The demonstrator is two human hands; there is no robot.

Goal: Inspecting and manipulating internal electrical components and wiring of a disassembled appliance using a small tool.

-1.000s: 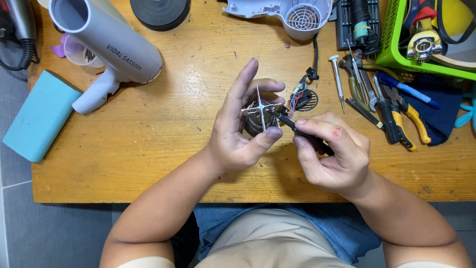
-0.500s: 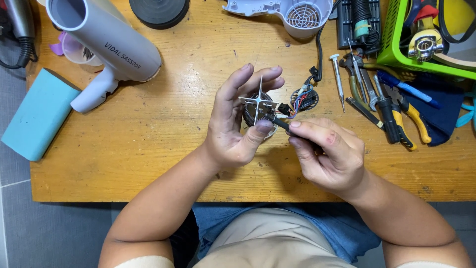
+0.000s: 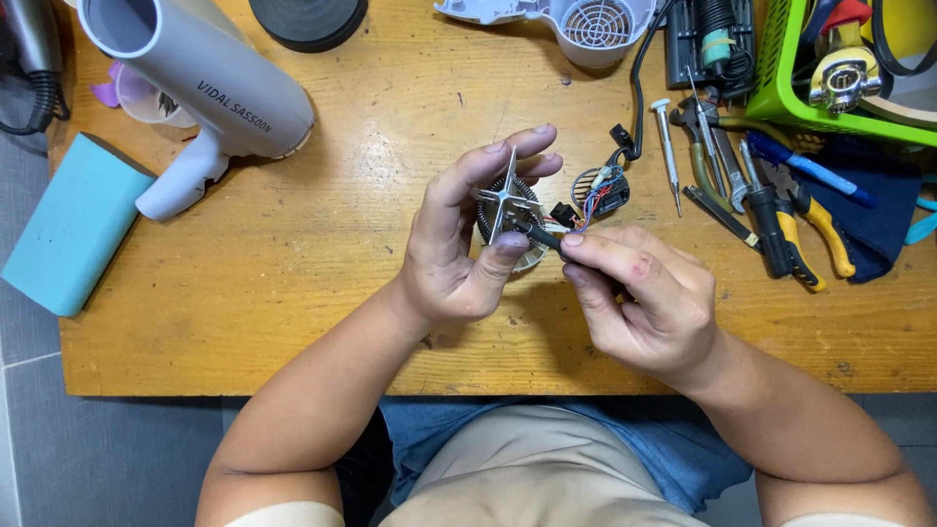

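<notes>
Your left hand point(image 3: 459, 259) clamps round heating-element core point(image 3: 508, 210), thumb below, fingers curled over far side; cross-shaped frame faces up, likely so you can see the work point. Your right hand point(image 3: 649, 298) pinches dark slim tool point(image 3: 547, 240), tip touching core's near-right edge. Core sits above table point(image 3: 293, 293) centre, between both hands. Wire bundle point(image 3: 600, 190) just right of core. Grey hair dryer point(image 3: 205, 93) far left, pliers point(image 3: 781, 220) right.

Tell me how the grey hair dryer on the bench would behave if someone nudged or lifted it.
The hair dryer lies on its side, its round barrel on the bench, so a nudge might rock it, though the handle would probably stop a full roll. The smooth plastic shell looks stiff and possibly a little slippery. It is probably light for its size.
</notes>
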